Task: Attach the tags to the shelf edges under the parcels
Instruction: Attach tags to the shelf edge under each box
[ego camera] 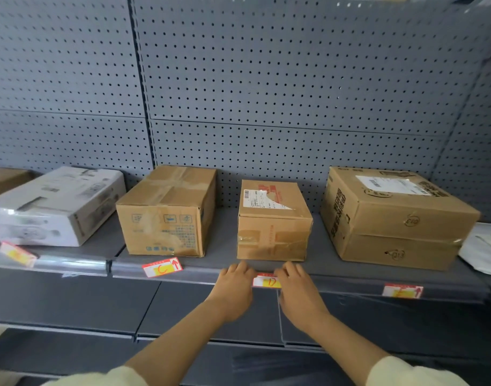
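Both my hands are on the D tag, at the shelf edge directly under the small taped parcel. My left hand has the tag's left end, my right hand its right end; fingers curl over the top of the strip, pinching or pressing the card. I cannot tell which, since the fingertips are hidden behind the knuckles.

The tag: thin card, red border, yellow patch, handwritten letter. I judge it near weightless, bendy and easy to crease. Best held by its short ends, as now, so the middle stays flat and the letter readable. The edge strip looks like clear glossy plastic, so probably slick; the card likely wants sliding or seating evenly from both ends rather than a push at one corner.

From the D tag:
- the C tag sits at nine o'clock, slightly crooked, under the tall brown parcel;
- another tag at three o'clock, under the large parcel;
- a blurred tag far out toward nine, under the white parcel.
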`<state>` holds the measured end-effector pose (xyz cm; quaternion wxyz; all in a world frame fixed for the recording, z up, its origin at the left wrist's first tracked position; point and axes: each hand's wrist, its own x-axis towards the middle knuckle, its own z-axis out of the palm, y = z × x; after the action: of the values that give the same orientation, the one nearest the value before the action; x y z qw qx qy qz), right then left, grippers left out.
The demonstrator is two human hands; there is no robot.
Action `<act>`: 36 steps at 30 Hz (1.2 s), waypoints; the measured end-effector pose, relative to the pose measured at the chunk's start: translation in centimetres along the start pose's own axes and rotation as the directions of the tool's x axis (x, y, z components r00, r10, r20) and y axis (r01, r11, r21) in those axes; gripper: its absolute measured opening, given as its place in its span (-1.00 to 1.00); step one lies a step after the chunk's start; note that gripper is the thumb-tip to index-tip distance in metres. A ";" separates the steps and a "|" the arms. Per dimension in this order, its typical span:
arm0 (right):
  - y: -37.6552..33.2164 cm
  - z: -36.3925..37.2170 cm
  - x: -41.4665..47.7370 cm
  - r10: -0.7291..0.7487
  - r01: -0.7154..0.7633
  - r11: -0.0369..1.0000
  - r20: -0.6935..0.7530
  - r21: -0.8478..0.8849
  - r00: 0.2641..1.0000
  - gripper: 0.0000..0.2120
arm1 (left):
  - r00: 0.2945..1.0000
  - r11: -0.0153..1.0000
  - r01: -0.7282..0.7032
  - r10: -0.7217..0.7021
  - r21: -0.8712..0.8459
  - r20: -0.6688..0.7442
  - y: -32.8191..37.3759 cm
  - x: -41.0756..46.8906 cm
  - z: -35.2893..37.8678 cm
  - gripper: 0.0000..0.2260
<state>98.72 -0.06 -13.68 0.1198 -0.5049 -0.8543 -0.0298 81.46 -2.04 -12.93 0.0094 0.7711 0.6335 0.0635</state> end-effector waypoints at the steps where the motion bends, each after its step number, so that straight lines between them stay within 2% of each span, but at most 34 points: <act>1: 0.1 0.1 0.0 -0.012 0.012 1.000 -0.002 0.002 1.000 -0.58 | 1.000 1.000 -0.001 0.001 0.000 -0.012 0.0 0.1 0.0 -0.63; 9: 0.5 0.5 0.1 -0.088 0.088 0.996 -0.011 -0.018 0.996 -0.63 | 0.996 1.000 -0.009 0.009 -0.001 -0.089 0.6 0.8 0.6 -0.67; 14: 0.4 0.4 0.3 -0.081 0.081 0.996 -0.006 -0.027 0.997 -0.65 | 0.997 1.000 0.004 -0.002 0.023 -0.075 0.8 0.8 0.7 -0.64; 18: -1.0 0.4 1.3 -0.077 0.077 0.997 -0.033 0.009 0.996 -0.73 | 0.990 0.999 0.049 -0.052 -0.023 -0.134 -0.4 -0.3 0.4 -0.63; 24: -8.7 1.4 3.4 -0.229 0.233 0.964 -0.051 0.129 0.972 -0.63 | 0.948 0.968 0.244 -0.250 -0.053 -0.197 -7.1 -5.1 -0.2 -0.59; 29: -15.6 2.3 6.4 -0.284 0.303 0.909 -0.108 0.285 0.953 -0.50 | 0.894 0.918 0.392 -0.396 -0.063 -0.208 -14.3 -8.2 -1.9 -0.61; 32: -18.6 3.2 8.1 -0.269 0.292 0.923 -0.125 0.250 0.955 -0.46 | 0.914 0.927 0.375 -0.374 -0.025 -0.159 -17.9 -8.9 -2.0 -0.63; 36: -21.0 4.2 9.0 -0.175 0.193 0.964 -0.112 0.180 0.978 -0.49 | 0.960 0.963 0.265 -0.260 0.045 -0.102 -20.9 -9.1 -1.6 -0.59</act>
<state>75.58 -1.84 -14.19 0.2047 -0.4075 -0.8898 0.0168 59.16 -6.95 -14.08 -0.0348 0.6762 0.7315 0.0800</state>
